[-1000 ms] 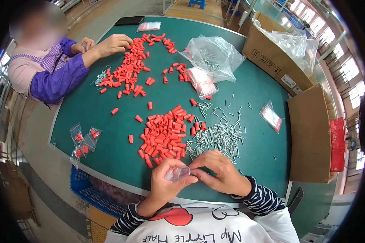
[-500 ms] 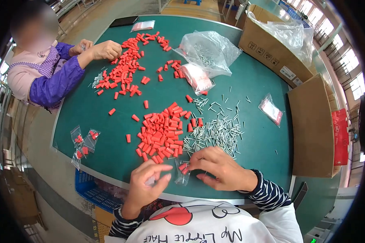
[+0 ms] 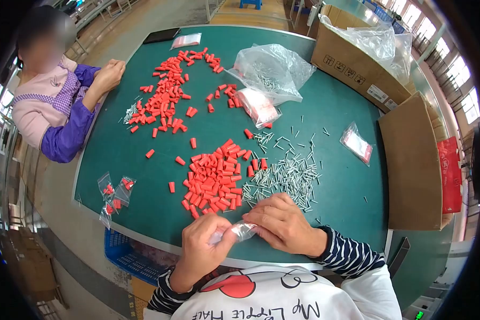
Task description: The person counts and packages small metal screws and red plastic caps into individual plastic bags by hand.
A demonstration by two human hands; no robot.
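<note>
While both hands pinch small clear bag (image 3: 239,231) at near worktop (image 3: 346,122) edge: left hand (image 3: 205,250) closed on bag's left end, right hand (image 3: 280,224) closed on right end. Bag contents unclear, possibly empty. Good practice: keep mouth taut, level, close to red caps (image 3: 214,178) and pins (image 3: 288,177). Shirt (image 3: 272,298) print inverted, partly legible, "HALF"; box (image 3: 357,66) label illegible.

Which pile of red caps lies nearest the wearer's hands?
The dense pile of red caps just beyond both hands, beside the metal pins; the other piles lie farther away.
</note>
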